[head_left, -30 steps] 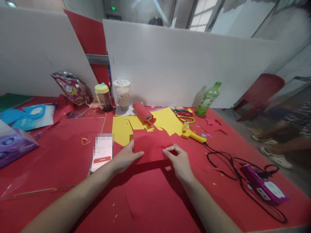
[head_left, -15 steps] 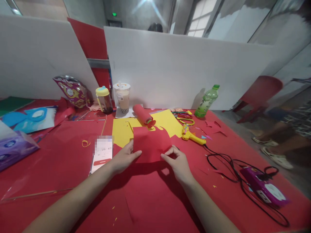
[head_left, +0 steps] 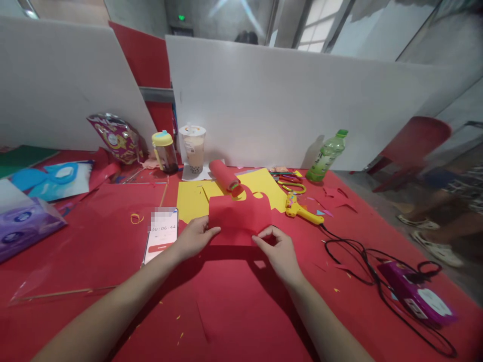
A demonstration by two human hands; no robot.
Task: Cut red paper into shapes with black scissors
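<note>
A red sheet of paper point(head_left: 237, 221) with a curved cut-out along its far right edge is held up over the red tabletop point(head_left: 241, 306). My left hand point(head_left: 196, 236) pinches its left edge, thumb on the near face and the other fingers behind. At the lower right corner, my right hand point(head_left: 275, 246) grips the paper between thumb and fingertips. Just beyond the sheet lie yellow paper point(head_left: 264, 181) and a rolled red paper tube point(head_left: 224, 175). A phone point(head_left: 161, 236) showing a running timer rests left of my left hand.
A yellow glue gun point(head_left: 302, 210) lies on the right, its cord running to a purple power strip point(head_left: 415, 291). Scissors point(head_left: 292, 187), a green bottle point(head_left: 326, 156), a milk tea cup point(head_left: 194, 151) and a yellow-lidded bottle point(head_left: 165, 153) stand or lie along the white partition point(head_left: 264, 100).
The view has shifted slightly, so the scene sits a little further right. Both hands keep hold of the red paper, which has tilted slightly. The phone's timer has advanced.
</note>
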